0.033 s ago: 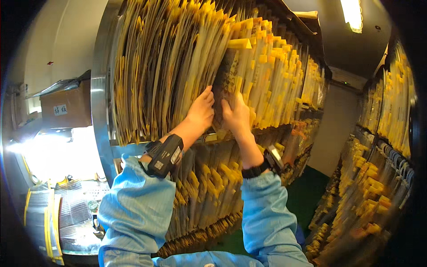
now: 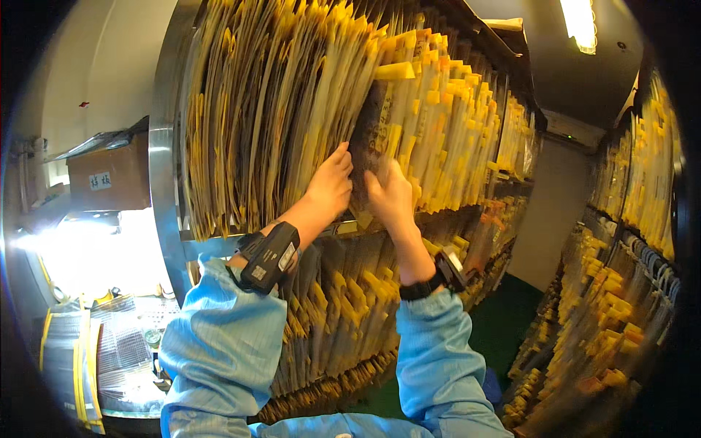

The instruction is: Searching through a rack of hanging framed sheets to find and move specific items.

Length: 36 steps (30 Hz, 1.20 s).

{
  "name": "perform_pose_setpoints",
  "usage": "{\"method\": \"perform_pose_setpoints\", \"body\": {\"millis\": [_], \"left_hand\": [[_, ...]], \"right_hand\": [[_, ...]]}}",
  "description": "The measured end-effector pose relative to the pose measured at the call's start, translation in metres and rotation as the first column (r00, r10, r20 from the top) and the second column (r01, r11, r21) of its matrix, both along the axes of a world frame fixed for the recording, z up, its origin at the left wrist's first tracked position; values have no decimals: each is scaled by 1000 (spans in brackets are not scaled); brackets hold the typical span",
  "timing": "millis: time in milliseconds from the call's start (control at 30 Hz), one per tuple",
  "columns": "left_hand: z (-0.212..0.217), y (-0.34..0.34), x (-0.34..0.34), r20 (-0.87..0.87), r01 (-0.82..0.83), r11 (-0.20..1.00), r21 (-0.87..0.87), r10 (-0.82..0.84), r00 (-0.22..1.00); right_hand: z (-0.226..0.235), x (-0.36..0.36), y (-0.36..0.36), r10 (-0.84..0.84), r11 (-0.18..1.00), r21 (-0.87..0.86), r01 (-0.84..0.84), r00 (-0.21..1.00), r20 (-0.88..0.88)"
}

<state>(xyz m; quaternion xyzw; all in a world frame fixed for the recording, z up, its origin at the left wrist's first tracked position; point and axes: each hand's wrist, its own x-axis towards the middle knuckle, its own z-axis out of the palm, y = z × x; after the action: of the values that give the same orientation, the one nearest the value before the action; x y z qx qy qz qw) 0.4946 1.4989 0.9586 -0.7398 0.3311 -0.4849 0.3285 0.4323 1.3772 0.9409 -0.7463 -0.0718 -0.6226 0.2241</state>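
Sleeves, L bunch: thin, flat plastic sleeves (image 2: pixel 270 109) packed tight on the upper rack; upright w/ slight lean, wavy edges, grey-tan body, yellow trim.
Sleeves, R bunch: similar stack (image 2: pixel 453 139), more translucent, stepped yellow tabs along the edges.
Dark sleeve: one dark, smooth-looking sleeve (image 2: pixel 378 120) w/ printed marks, in the gap btwn the 2 bunches, right above the hands; glossy or matt, can't tell.
Yellow tab: flat paper-like flap (image 2: pixel 395 71), sticks out nr top of the gap.
L hand: bare left hand (image 2: pixel 332 182), fingers curled at the edges of the L bunch, fingertips up; pinching or just pressing, can't tell.
R hand: bare right hand (image 2: pixel 392 193) just beside it, at the lower part of the dark sleeve; thumb up on the L side, other fingers partly hidden; can't tell if it's pinching.
Wrists: boxy black plastic unit (image 2: pixel 270 259) on L; black strap (image 2: pixel 422 288) w/ small device on R.
Clothing: blue woven smock (image 2: pixel 226 328), fine stripes, creased, bunched at forearms.
Rack: smooth, shiny metal post (image 2: pixel 165 175) at L end; lower tier of yellow-tabbed sleeves (image 2: pixel 336 299) below hands.
L side: brown cardboard box (image 2: pixel 113 171), white label; under it a glaring white panel (image 2: pixel 109 255), yellow-edged sheets (image 2: pixel 66 358) nr it.
R side: facing rack of yellow-tabbed sleeves (image 2: pixel 584 321), well apart fr hands; green floor (image 2: pixel 504 314) btwn.
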Motion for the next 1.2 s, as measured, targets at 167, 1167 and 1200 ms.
{"method": "perform_pose_setpoints", "body": {"millis": [167, 1167, 1200], "left_hand": [[-5, 4, 11, 48, 124, 991, -51, -121, 991], [-46, 8, -17, -21, 225, 967, -118, -229, 973], [-73, 13, -5, 52, 435, 774, -461, -466, 884]], "right_hand": [[-4, 5, 5, -61, 997, -56, 55, 991, -115], [-25, 57, -12, -126, 977, -201, 70, 952, -280], [-40, 32, 8, 94, 979, -165, -115, 987, -133]]}}
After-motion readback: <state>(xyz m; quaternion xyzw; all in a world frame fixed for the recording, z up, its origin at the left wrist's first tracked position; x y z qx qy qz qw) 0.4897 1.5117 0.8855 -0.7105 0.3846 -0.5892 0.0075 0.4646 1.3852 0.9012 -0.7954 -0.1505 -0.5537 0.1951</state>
